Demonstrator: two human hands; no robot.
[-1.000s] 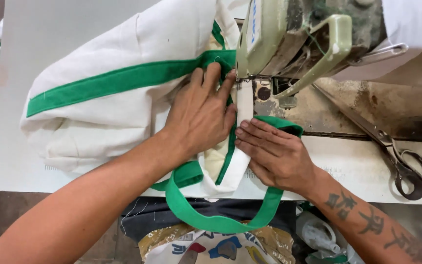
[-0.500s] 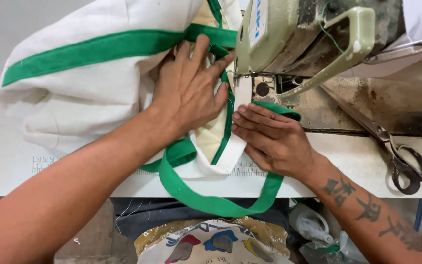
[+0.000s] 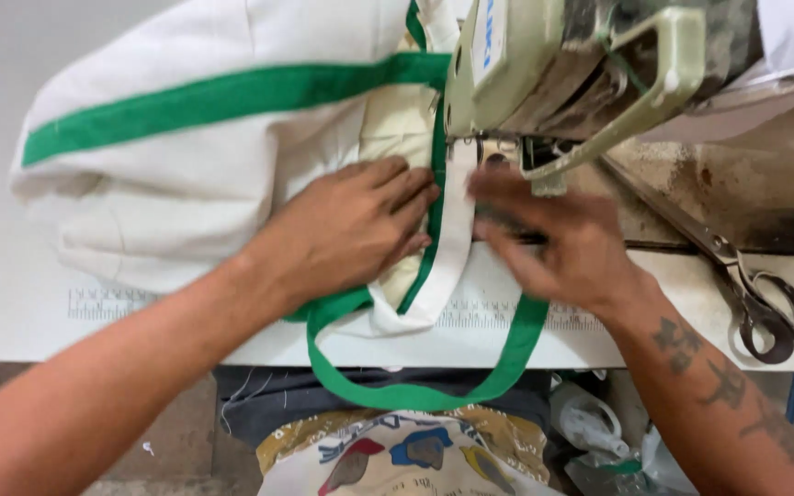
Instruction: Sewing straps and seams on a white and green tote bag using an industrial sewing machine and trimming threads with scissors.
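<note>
Since half a second ago the right hand (image 3: 562,243) has slid up and to the right, off the fold of cloth, and now shows blurred just below the foot of the sewing machine (image 3: 581,73); the left hand (image 3: 351,230) has shifted a little lower and lies flatter.

Left hand: spread, palm down, fingers loosely together and pointing toward 3 o'clock, pressing the white cloth bag (image 3: 195,174) onto the table (image 3: 11,312). Its fingertips touch the green edging that runs down from the machine beside a white strip of fabric (image 3: 452,239).

Right hand: open, fingers stretched toward 10 o'clock, fingertips close to the white strip and the needle area; whether they press the cloth cannot be told through the blur. It pinches nothing.

The bag fills the picture from 9 to 12 o'clock, with a broad green band (image 3: 232,101) crossing it toward the machine. Its seam end lies between the two hands, under the machine head at 1 o'clock.

A green strap loop (image 3: 415,395) hangs off the table's near edge at 6 o'clock, from the left hand's wrist side round to under the right wrist.

Scissors (image 3: 746,276) lie on the table at 3 o'clock, well apart from the right hand, blades pointing toward the machine
</note>
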